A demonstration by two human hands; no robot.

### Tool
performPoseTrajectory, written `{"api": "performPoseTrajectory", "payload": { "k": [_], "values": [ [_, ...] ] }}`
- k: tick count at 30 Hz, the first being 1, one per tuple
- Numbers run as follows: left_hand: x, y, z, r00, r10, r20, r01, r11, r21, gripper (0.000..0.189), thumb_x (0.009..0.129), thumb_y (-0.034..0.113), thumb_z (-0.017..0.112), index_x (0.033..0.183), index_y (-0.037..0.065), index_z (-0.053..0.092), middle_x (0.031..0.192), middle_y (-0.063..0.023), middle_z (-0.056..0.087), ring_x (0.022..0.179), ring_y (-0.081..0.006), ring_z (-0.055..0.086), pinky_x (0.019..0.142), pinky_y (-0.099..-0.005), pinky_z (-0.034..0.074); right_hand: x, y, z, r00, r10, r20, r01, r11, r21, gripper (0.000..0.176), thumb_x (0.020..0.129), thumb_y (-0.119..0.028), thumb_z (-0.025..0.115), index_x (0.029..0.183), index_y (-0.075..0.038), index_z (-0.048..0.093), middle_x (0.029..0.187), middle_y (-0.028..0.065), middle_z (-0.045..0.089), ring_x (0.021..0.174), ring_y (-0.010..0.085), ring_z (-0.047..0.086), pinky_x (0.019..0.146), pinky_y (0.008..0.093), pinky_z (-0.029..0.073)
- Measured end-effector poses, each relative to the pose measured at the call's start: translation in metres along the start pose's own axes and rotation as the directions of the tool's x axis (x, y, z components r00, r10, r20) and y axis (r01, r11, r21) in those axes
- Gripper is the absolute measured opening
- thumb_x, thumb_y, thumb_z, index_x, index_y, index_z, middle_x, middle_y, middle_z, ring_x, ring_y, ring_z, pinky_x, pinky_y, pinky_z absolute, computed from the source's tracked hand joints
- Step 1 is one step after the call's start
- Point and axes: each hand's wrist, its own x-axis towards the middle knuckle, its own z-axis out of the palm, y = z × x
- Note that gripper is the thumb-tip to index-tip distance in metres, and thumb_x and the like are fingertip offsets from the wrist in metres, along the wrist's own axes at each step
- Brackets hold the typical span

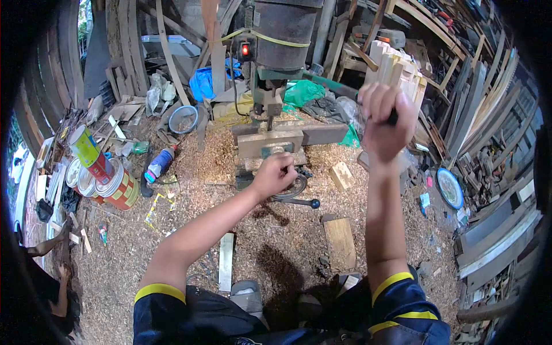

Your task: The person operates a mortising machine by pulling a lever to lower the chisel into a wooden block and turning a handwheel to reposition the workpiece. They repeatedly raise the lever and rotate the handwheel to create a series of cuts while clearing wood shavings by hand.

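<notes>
In front of me stands a drilling or mortising machine with a dark motor housing (284, 37) and a bit (269, 122) pointing down. A wooden block (270, 141) sits beneath the bit, against a longer board (325, 134). My left hand (275, 175) is curled closed at the top of a metal handwheel (294, 190), just in front of the block. A lever with a black ball knob (315, 203) sticks out below that wheel. My right hand (388, 121) is raised to the right of the machine, closed in a fist around something dark, mostly hidden by the fingers.
Wood shavings (195, 230) cover the ground. Paint buckets (122, 187) and a blue-rimmed pail (183, 119) stand left. Wood offcuts (340, 244) lie near my feet. Stacked timber (489, 109) lines the right side. Another person's arm (43, 247) shows at lower left.
</notes>
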Motion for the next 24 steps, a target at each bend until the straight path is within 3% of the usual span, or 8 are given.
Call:
{"api": "performPoseTrajectory", "payload": {
  "k": [3,7,9,11,17,20,22,24],
  "values": [
    [0.004,0.007,-0.006,0.998,-0.013,0.062,0.013,1.0,0.001,0.016,0.082,0.008,0.066,0.08,-0.002,0.053,0.079,-0.0188,0.055,0.074,-0.0394,0.058,0.066,-0.0461,0.046,0.048,-0.005,-0.001,0.982,0.184,-0.049,-0.178,0.977,0.118,0.042,0.106,-0.028,0.04,0.069,-0.008,0.044,0.061,0.007,0.046,0.059,0.0199,0.043,0.067,0.0371,0.039],
    [0.003,0.009,-0.005,0.996,-0.06,0.062,0.06,0.998,0.013,0.017,0.083,0.009,0.065,0.081,-0.002,0.052,0.077,-0.0179,0.053,0.072,-0.0377,0.056,0.064,-0.0451,0.044,0.134,0.026,-0.034,0.961,0.165,0.224,-0.226,0.931,0.286,0.046,0.109,-0.042,0.036,0.094,-0.004,0.057,0.087,0.0099,0.059,0.086,0.0257,0.055,0.087,0.0445,0.046],
    [0.003,0.008,-0.004,0.997,-0.055,0.061,0.054,0.998,0.014,0.016,0.083,0.009,0.065,0.081,-0.002,0.052,0.077,-0.018,0.053,0.072,-0.0379,0.056,0.064,-0.0452,0.044,0.155,0.017,0.017,0.939,0.292,-0.182,-0.206,0.901,0.383,0.033,0.105,-0.043,0.049,0.096,-0.013,0.059,0.078,0.0058,0.06,0.077,0.0204,0.062,0.073,0.0351,0.05],
    [0.002,0.004,-0.002,0.999,-0.028,0.04,0.025,0.998,0.061,0.016,0.083,0.009,0.064,0.08,-0.001,0.053,0.077,-0.0182,0.053,0.072,-0.0392,0.056,0.064,-0.0457,0.044,0.184,0.056,-0.022,0.974,0.228,0.013,-0.226,0.954,0.195,0.04,0.105,-0.05,0.049,0.117,-0.012,0.059,0.103,0.0079,0.066,0.097,0.0238,0.064,0.088,0.0378,0.05],
    [0.0,0.009,-0.001,0.99,-0.135,0.045,0.134,0.99,0.041,0.016,0.083,0.01,0.064,0.08,-0.002,0.055,0.078,-0.0196,0.055,0.074,-0.0425,0.057,0.067,-0.0478,0.046,0.179,0.09,-0.025,0.813,0.498,-0.304,-0.483,0.866,0.126,0.061,0.104,-0.055,0.048,0.135,-0.003,0.057,0.12,0.0135,0.069,0.106,0.0281,0.065,0.098,0.0379,0.048],
    [0.001,0.004,-0.001,0.996,-0.082,0.036,0.08,0.996,0.043,0.016,0.083,0.01,0.064,0.079,-0.002,0.055,0.079,-0.02,0.056,0.075,-0.0429,0.058,0.068,-0.048,0.048,0.122,0.093,-0.025,0.892,0.381,-0.245,-0.384,0.923,0.035,0.052,0.108,-0.048,0.041,0.119,-0.001,0.058,0.106,0.0127,0.065,0.1,0.0276,0.061,0.093,0.0433,0.048],
    [0.001,0.002,0.001,0.995,-0.097,0.025,0.096,0.994,0.051,0.016,0.082,0.01,0.064,0.078,-0.002,0.056,0.079,-0.0198,0.057,0.075,-0.0427,0.059,0.069,-0.048,0.048,0.058,0.08,-0.031,0.837,0.514,-0.186,-0.542,0.824,-0.165,0.055,0.109,-0.048,0.039,0.132,-0.001,0.054,0.128,0.0122,0.063,0.115,0.0275,0.06,0.104,0.0428,0.045],
    [0.0,0.002,0.003,0.999,-0.023,-0.038,0.027,0.996,0.089,0.017,0.081,0.012,0.066,0.077,-0.002,0.057,0.079,-0.0184,0.058,0.077,-0.0416,0.06,0.071,-0.0475,0.049,-0.039,0.092,-0.053,0.791,0.58,-0.196,-0.603,0.681,-0.416,0.05,0.108,-0.047,0.049,0.125,0.0,0.059,0.117,0.0131,0.066,0.113,0.0247,0.061,0.097,0.04,0.048]
  ]
}}
